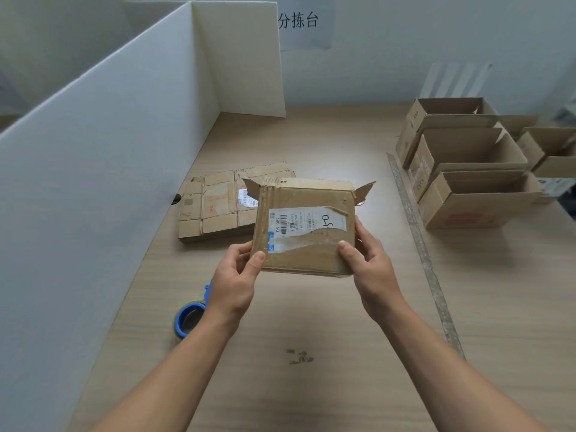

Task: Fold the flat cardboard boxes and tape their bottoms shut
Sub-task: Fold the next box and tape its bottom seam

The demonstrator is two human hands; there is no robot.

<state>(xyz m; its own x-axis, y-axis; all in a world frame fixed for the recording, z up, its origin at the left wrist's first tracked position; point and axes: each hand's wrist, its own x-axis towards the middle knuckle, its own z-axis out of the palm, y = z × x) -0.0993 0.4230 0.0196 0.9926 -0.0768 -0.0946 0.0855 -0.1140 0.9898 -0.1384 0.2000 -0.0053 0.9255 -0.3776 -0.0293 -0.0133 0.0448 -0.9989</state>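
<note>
Flattened box (labelled) clamped between left grip and right grip, erected boxes open, contents unseen.

You have one view only, from a wide-angle camera on your head, looking forward and steeply down onto the wooden table. Your forearms enter from 6 o'clock, close to the lens. A white partition runs from 9 toward 12 o'clock. The back wall, farthest away, closes 12 o'clock.

Wall sign: "分拣台". Label on held flat box: "D5 087".
</note>
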